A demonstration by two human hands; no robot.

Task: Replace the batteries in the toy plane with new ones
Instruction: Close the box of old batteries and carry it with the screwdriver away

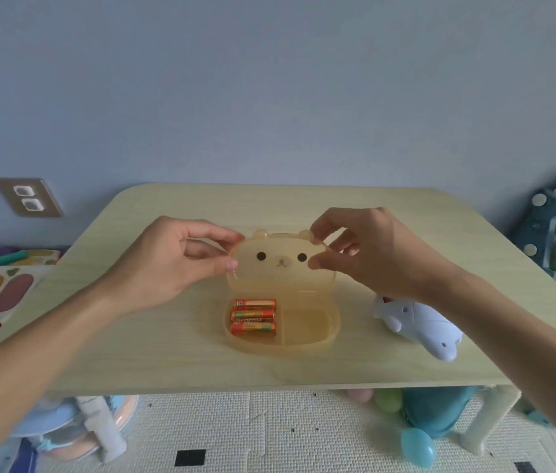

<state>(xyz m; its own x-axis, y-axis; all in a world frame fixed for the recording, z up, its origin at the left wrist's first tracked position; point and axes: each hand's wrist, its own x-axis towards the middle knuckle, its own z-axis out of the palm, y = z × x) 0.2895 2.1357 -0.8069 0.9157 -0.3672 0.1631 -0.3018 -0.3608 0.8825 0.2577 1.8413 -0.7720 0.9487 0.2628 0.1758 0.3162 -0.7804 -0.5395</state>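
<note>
Three batteries [254,317] lie side by side in the left compartment of the box [259,346], just below and between the two hands; the right compartment holds nothing that I can see. The lid [283,278], with a bear face on it, stands up from the far side of the box. The left hand [167,264] pinches the lid's left edge between thumb and forefinger, its other fingers curled behind. The right hand [379,254] pinches the lid's upper right edge, close to the bear's ear, thumb on the near face and fingers over the top. Both hands are narrow, closed on the lid alone, and neither touches the batteries.

The plane [420,326], white and pale blue, lies on the table [167,353] under the right wrist, partly hidden by the forearm and well apart from the left hand. It sits just right of the box without touching it. Whether its battery cover is on or off cannot be told.
</note>
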